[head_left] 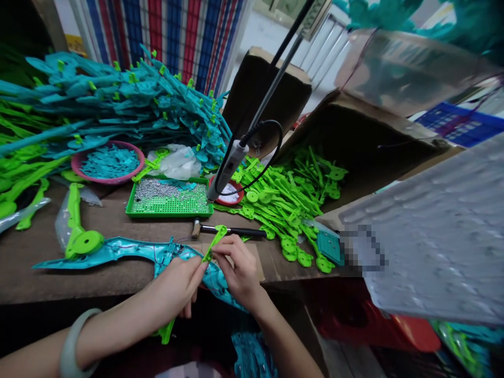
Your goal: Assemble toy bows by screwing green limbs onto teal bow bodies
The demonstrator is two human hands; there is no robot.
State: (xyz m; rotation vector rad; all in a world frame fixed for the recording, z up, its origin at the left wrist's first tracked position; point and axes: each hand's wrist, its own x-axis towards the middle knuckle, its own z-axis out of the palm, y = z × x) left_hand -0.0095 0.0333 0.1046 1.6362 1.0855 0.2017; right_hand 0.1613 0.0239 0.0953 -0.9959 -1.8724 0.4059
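Note:
My left hand (187, 278) is closed on a narrow lime-green plastic part (216, 241), whose tip points up and away from me. Against that part, my right hand (238, 265) has its thumb and fingers pinched together; whatever sits between the fingertips is too small to make out. Below my left wrist another stretch of green plastic (167, 332) shows, and I cannot tell if it belongs to the same piece. Under both hands lies a long teal plastic shell (129, 251) with thin wires, partly hidden. A green arm with a round end (84, 241) rests on its left part.
Beyond my hands lies a hammer (232, 231). A green tray (169, 214) holds small metal pieces. An electric screwdriver (228, 170) hangs beside it. Behind are a pink bowl (136, 170), heaped teal parts (129, 105) and piled green parts (275, 197). Grey sheeting (433, 236) stands right.

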